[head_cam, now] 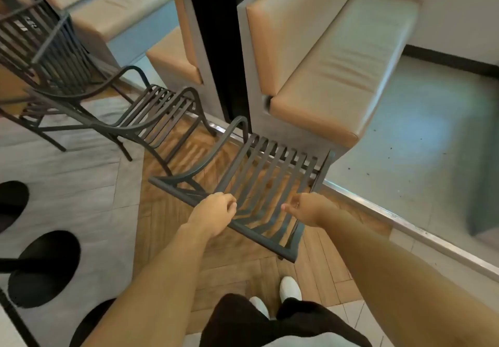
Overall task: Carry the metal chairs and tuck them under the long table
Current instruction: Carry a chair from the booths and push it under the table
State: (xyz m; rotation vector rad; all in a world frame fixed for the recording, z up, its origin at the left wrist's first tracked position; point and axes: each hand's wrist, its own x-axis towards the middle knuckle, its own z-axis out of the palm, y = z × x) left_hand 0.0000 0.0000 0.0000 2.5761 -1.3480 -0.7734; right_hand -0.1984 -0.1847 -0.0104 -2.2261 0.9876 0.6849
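Both grips on nearest chair (259, 182) backrest: left hand (213, 213) curled, right hand (307, 209) unclear; seat faces bench (324, 76)

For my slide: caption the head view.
Both hands, left hand and right hand, at the backrest of a metal chair.

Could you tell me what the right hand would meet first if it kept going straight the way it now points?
Most likely the slatted back of the nearest metal chair: the right hand is loosely curled beside it, pointing toward the slats, though depth is unclear.
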